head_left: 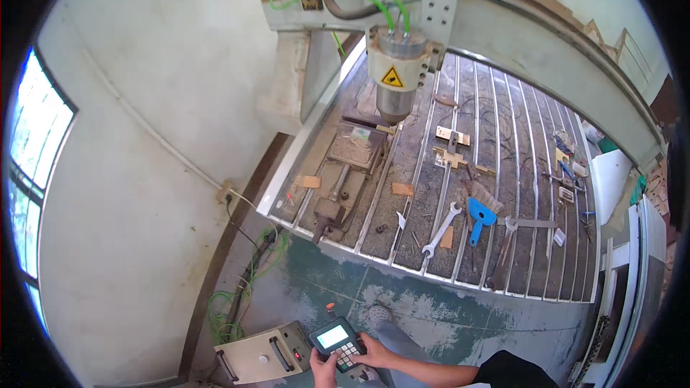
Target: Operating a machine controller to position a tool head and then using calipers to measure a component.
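Low in the view I hold a dark handheld controller [333, 337] with a lit screen and a keypad of pale keys. My left hand [323, 368] grips its lower left side, thumb by the keys. Around its right edge closes my right hand [375, 351], with the thumb near the keypad. The fingers behind the controller are hidden. Ahead stands a gantry machine, its spindle [394, 103] hanging over the slatted bed [374, 241]. A vise [353, 149] sits on the bed's left part, left of the spindle.
A beige control box [262, 359] stands left of the controller, with green cables [223, 309] behind it. On the bed lie an open-ended wrench [440, 230], a blue-handled brush [480, 215], a hammer-like tool [505, 244] and clamp pieces [451, 147]. A wall [129, 208] rises at left.
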`<action>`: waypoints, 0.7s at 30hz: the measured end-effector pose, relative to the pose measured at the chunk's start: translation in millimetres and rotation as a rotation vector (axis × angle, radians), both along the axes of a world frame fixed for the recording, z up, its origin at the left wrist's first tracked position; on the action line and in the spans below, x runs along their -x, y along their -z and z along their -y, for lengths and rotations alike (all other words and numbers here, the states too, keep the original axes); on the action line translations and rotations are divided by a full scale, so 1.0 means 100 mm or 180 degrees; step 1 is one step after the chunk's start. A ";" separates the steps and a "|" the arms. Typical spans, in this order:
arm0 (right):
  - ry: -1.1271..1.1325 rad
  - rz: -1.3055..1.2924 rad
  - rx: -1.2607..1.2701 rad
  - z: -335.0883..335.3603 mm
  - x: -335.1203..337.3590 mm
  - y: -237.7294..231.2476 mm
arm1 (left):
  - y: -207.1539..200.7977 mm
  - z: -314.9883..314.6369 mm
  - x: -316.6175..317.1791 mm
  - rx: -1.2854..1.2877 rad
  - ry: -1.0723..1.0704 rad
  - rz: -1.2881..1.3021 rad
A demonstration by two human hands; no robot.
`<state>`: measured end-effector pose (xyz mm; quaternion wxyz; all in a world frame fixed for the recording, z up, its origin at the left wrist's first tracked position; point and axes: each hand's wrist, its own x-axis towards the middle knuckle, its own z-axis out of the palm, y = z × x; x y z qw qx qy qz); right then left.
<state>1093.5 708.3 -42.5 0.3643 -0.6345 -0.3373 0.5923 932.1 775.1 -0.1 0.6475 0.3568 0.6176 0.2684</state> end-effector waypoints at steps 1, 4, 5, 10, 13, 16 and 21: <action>0.0095 -0.0003 -0.0169 0.07 0.08 -0.02 | -0.09 0.04 -0.02 -0.0161 -0.0135 0.0274; 0.0093 0.0312 -0.0560 0.16 0.18 -0.52 | -0.58 0.14 0.15 -0.0226 0.0165 0.0377; 0.0104 0.0549 -0.0736 0.22 0.23 -0.74 | -0.68 0.20 0.26 -0.0169 0.0272 0.0391; 0.0386 0.0572 -0.1293 0.75 0.72 -1.24 | -1.40 0.76 0.81 -0.0425 0.0793 0.0594; 0.0365 0.0746 -0.1207 1.15 1.05 -1.66 | -1.47 1.16 1.18 -0.0364 0.0648 0.0889; 0.0424 0.0672 -0.1364 1.50 1.32 -1.75 | -1.60 1.46 1.47 -0.0527 0.0873 0.0932; 0.0765 0.0102 -0.1440 1.99 1.59 -1.97 | -1.95 1.87 1.66 -0.1082 0.1172 0.1291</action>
